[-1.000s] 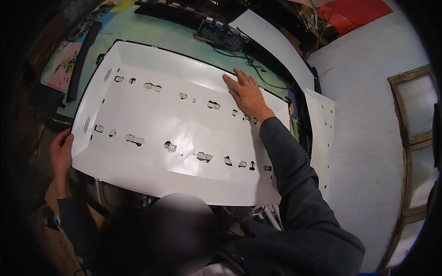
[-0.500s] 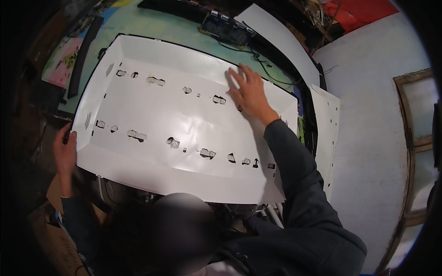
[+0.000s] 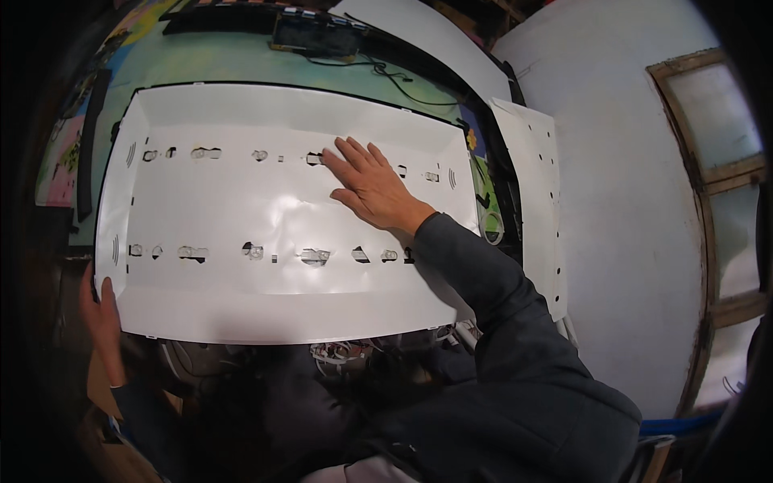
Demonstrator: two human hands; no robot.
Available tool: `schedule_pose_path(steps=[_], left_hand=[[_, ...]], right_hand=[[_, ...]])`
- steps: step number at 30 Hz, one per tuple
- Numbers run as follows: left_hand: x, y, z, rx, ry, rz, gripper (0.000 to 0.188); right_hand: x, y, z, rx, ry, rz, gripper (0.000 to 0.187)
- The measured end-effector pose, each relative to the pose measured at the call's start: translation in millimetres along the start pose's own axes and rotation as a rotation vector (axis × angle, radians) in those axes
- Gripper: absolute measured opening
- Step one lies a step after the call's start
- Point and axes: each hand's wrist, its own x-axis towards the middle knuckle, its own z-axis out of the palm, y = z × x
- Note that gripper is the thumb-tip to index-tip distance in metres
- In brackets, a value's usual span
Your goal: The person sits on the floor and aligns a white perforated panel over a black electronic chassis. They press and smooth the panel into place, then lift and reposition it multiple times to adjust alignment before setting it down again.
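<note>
A TV backlight panel point(image 3: 241, 121) lies in front of me, a shallow tray with a dark rim lined by a white reflector sheet point(image 3: 209, 217). Two rows of cut-outs run across the sheet, with clear round LED lenses point(image 3: 259, 155) showing through several of them. My left hand point(image 3: 101, 318) grips the panel's left edge near its front corner, thumb on the inner side. On the sheet, right of centre, my right hand point(image 3: 374, 187) rests palm down with its fingers stretched out, covering part of the far row. The sheet is wrinkled just left of that hand.
Beyond the panel is a green-patterned table point(image 3: 233, 60) with a circuit board point(image 3: 316, 36) and a black cable point(image 3: 394, 78). A roll of tape point(image 3: 491, 227) sits at the right. Another white perforated sheet point(image 3: 535, 201) leans near the wall. Wires point(image 3: 342, 354) show below the front edge.
My right hand has come away from the far rim and now lies flat nearer the sheet's middle. The panel appears turned slightly and lower in view; my left hand still holds its edge.
</note>
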Motion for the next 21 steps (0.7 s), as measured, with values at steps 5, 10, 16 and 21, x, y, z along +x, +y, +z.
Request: schedule_pose_path(steps=[5, 10, 16, 21], left_hand=[[1, 0, -7, 0.082, -0.036, 0.045, 0.046], [-3, 13, -11, 0.060, -0.052, 0.028, 0.047], [-8, 10, -13, 0.128, -0.033, 0.053, 0.049], [-12, -1, -20, 0.107, -0.039, 0.082, 0.050]], right_hand=[[-29, 16, -4, -0.060, 0.031, 0.169, 0.066], [-58, 40, -6, -0.059, -0.009, 0.339, 0.070], [-94, 68, -16, -0.171, -0.034, 0.388, 0.068], [-116, 83, -45, -0.257, -0.027, 0.365, 0.048]])
